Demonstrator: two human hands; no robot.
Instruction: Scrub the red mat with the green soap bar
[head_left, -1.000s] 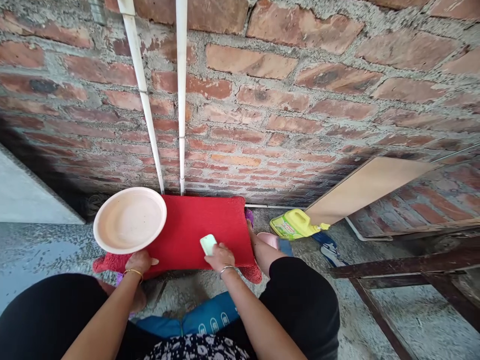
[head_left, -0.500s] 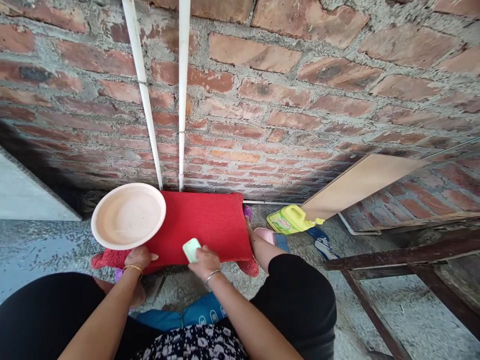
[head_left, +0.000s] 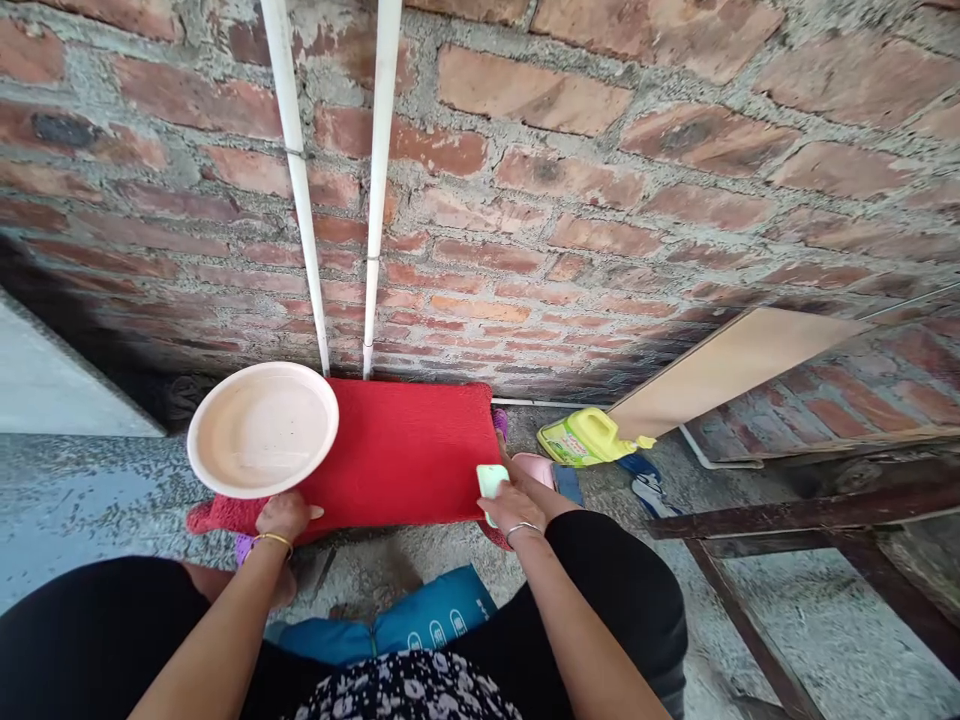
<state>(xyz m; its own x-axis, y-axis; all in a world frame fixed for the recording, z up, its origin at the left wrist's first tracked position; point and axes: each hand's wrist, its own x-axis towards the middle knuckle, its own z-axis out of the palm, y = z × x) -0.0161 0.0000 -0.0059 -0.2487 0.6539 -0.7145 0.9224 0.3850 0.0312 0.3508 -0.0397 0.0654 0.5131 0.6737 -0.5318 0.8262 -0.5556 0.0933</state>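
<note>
Our right hand [head_left: 512, 505] closes its fingers around the pale green soap bar [head_left: 491, 482], pressed to the red mat [head_left: 405, 455] at its near right corner. Our left hand [head_left: 281, 515] grips the near rim of the cream plate [head_left: 262, 430] over the mat's left edge. Beyond the mat's right edge, a yellow jug [head_left: 585, 440] lies on the floor [head_left: 75, 500].

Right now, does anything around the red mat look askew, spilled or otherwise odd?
The yellow jug lies tipped on its side on the floor by the brick wall, no spill visible. A board leans against that wall. The plate overhangs the red mat at its left corner.
</note>
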